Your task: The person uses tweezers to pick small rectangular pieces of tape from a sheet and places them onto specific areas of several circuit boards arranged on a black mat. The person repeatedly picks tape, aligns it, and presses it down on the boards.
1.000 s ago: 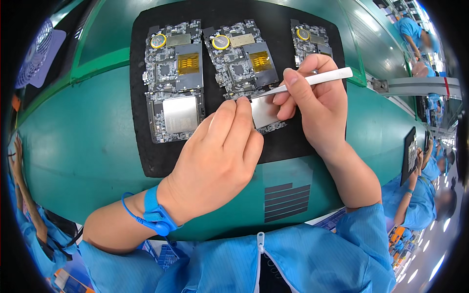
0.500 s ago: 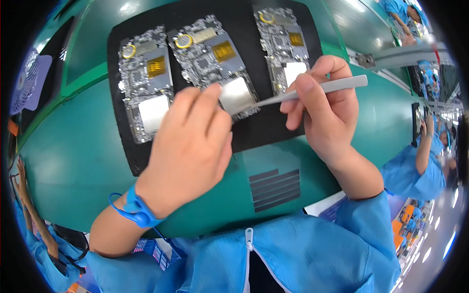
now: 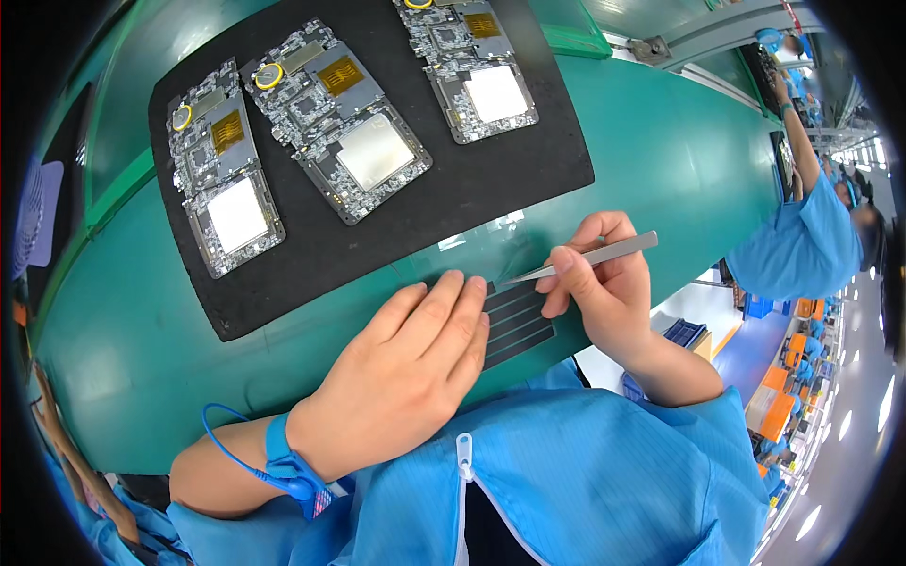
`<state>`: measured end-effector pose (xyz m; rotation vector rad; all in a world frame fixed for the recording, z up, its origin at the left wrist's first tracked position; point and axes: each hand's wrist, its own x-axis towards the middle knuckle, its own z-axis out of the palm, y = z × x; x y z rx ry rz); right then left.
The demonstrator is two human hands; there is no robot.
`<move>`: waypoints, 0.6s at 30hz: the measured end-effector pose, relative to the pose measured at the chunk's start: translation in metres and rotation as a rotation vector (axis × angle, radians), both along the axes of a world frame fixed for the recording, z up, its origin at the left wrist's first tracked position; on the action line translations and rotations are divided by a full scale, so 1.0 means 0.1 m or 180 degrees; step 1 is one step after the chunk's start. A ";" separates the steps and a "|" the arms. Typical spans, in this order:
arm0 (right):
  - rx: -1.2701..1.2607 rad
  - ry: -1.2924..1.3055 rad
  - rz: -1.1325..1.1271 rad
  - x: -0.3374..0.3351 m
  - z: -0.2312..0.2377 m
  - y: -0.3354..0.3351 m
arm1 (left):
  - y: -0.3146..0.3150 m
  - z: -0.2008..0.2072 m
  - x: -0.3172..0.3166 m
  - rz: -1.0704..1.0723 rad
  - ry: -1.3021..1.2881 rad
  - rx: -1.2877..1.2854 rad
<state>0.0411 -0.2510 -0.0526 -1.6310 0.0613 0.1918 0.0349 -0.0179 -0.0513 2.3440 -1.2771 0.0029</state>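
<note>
In my right hand [image 3: 609, 292] is a pair of silver tweezers [image 3: 625, 247], pinched between thumb and fingers, its tips pointing left at the top of a clear sheet with black adhesive strips [image 3: 519, 325]. My left hand [image 3: 401, 377] lies flat with its fingers stretched out over the left edge of that sheet, holding nothing. A blue wrist strap [image 3: 280, 448] circles the left wrist. Beyond the hands, a left circuit board [image 3: 236, 219], a middle circuit board [image 3: 376, 151] and a right circuit board [image 3: 495, 92] lie on a black mat [image 3: 472, 193]. My fingertips partly hide the strips.
A green work surface [image 3: 698, 141] carries the mat and sheet. A metal rail [image 3: 717, 33] runs along the far right. Another person in a blue sleeve [image 3: 797, 236] works at the right; someone's forearm [image 3: 71, 439] shows at the left edge. A purple fan [image 3: 42, 212] stands far left.
Both hands have left the middle board and come nearer to me, onto the sheet of black strips. The left fingers have straightened. The tweezers stay in the right hand. The boards appear higher in view.
</note>
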 end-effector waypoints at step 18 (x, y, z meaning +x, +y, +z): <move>0.0009 0.0055 0.0041 0.01 -0.05 0.00 | 0.00 0.02 0.02 -0.0149 -0.0085 0.0358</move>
